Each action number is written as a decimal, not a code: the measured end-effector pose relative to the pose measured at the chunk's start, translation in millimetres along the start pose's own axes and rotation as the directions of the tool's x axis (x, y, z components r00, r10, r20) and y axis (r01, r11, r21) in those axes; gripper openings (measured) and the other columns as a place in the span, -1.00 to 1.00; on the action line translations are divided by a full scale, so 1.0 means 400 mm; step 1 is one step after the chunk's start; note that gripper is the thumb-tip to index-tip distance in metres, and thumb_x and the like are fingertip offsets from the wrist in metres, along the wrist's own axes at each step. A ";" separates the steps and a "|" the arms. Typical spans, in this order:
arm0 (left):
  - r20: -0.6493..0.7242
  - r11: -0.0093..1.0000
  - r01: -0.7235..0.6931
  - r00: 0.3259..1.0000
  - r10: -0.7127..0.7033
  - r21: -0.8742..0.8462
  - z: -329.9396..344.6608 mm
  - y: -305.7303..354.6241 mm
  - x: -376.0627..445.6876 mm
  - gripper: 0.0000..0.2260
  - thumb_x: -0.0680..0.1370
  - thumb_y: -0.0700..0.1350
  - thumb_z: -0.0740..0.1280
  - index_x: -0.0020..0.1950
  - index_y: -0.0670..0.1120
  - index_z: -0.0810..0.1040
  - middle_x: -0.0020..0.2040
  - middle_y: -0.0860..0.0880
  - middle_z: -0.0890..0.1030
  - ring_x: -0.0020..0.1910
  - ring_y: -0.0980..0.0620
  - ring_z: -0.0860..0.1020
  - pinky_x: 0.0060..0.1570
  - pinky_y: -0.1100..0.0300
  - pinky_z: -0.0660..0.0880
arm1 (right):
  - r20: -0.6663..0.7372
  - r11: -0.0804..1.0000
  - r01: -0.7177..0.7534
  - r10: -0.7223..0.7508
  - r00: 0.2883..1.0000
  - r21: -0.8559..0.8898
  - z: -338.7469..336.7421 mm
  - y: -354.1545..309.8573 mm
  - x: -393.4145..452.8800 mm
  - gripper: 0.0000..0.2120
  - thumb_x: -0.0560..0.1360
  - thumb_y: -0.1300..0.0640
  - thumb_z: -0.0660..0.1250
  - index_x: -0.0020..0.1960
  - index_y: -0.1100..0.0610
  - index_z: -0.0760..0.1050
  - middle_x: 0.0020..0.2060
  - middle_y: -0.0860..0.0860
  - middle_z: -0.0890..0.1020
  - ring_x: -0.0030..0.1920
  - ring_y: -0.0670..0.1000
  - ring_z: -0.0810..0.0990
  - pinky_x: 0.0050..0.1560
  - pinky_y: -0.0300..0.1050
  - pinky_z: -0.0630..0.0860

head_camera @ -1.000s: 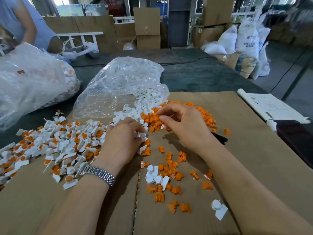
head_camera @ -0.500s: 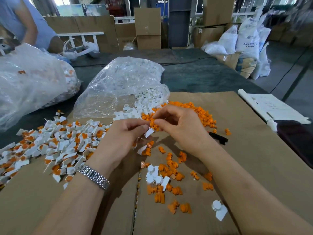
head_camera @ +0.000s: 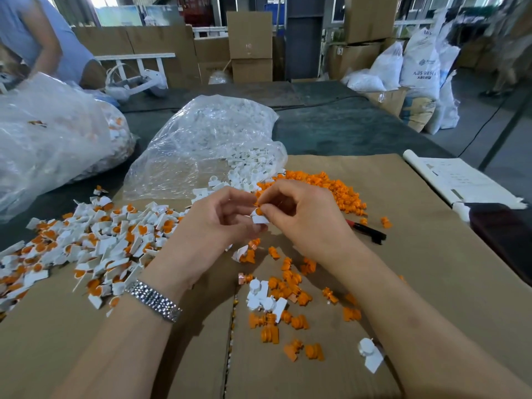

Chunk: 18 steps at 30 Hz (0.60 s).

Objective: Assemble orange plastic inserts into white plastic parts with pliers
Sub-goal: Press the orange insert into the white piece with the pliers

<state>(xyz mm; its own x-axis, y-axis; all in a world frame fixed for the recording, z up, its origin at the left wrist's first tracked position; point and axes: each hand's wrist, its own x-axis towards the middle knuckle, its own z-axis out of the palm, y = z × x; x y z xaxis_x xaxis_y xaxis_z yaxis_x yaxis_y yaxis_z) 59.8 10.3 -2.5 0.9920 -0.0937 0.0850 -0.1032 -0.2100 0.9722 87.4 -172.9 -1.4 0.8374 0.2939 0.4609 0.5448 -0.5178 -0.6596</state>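
- Up they come: both hands have lifted off the cardboard sheet [head_camera: 403, 269] since a second ago, when the right hand [head_camera: 302, 220] was picking at the orange heap and the left hand [head_camera: 213, 223] sat low by the white parts; now they meet in mid-air over the sheet's middle.
- The left hand pinches a white part [head_camera: 259, 218] at its fingertips, and the right hand, thumb and forefinger curled, presses an orange insert [head_camera: 258, 210] onto its top.
- To seat it well, the left wants to keep the white part steady with its socket facing the right hand, while the right pushes straight in, not at a slant; whether it is fully home cannot be told from here.
- The pliers [head_camera: 367, 231] lie untouched on the sheet just right of the right hand, towards the right edge, handy if the fit needs a squeeze.
- Loose orange inserts [head_camera: 331, 187] are heaped towards the far edge, beyond the hands; more scatter towards the near edge.
- Finished pieces [head_camera: 100, 240] pile at the left edge.
- A clear bag of white parts [head_camera: 201, 145] spills at the far-left corner.
- Nothing blocks the hands; the clutter below could swallow a dropped piece.
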 end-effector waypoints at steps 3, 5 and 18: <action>-0.059 0.998 -0.065 0.996 0.064 0.001 0.004 0.002 -0.003 -0.85 0.55 -0.29 0.44 0.09 -0.12 0.65 -0.12 -0.09 0.75 -0.14 -0.01 0.74 -0.18 0.32 0.60 | 0.000 0.994 -0.027 0.027 1.000 0.104 -0.005 -0.007 0.000 -0.94 0.55 0.18 0.44 0.01 0.07 0.65 -0.15 -0.10 0.67 -0.12 -0.13 0.64 -0.01 -0.17 0.61; -0.033 0.995 -0.066 0.997 0.064 -0.078 0.002 0.004 -0.002 -0.90 0.54 -0.20 0.45 0.04 -0.10 0.71 -0.15 -0.14 0.75 -0.16 -0.02 0.73 -0.19 0.30 0.60 | -0.008 0.987 -0.012 0.014 1.000 0.162 -0.014 -0.009 0.003 -0.92 0.54 0.21 0.45 -0.01 0.05 0.65 -0.15 -0.11 0.68 -0.11 -0.15 0.66 -0.02 -0.22 0.61; 0.042 0.872 -0.011 0.998 0.036 -0.489 -0.010 0.008 0.008 -0.74 0.45 -0.22 0.43 0.13 -0.20 0.64 0.01 -0.24 0.72 0.02 -0.16 0.72 -0.12 0.20 0.64 | 0.109 0.946 -0.011 -0.026 0.994 0.325 -0.058 -0.029 -0.005 -0.73 0.52 0.24 0.47 0.21 0.07 0.62 -0.09 0.00 0.68 -0.07 -0.04 0.67 0.03 -0.16 0.62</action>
<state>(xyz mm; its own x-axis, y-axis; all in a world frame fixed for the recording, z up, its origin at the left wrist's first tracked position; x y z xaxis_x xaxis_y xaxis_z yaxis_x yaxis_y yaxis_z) 62.8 13.3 1.6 0.9837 -0.1420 0.1104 -0.0647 0.2934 0.9538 78.6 -186.2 19.0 0.8227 0.3933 0.4105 0.5207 -0.2314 -0.8218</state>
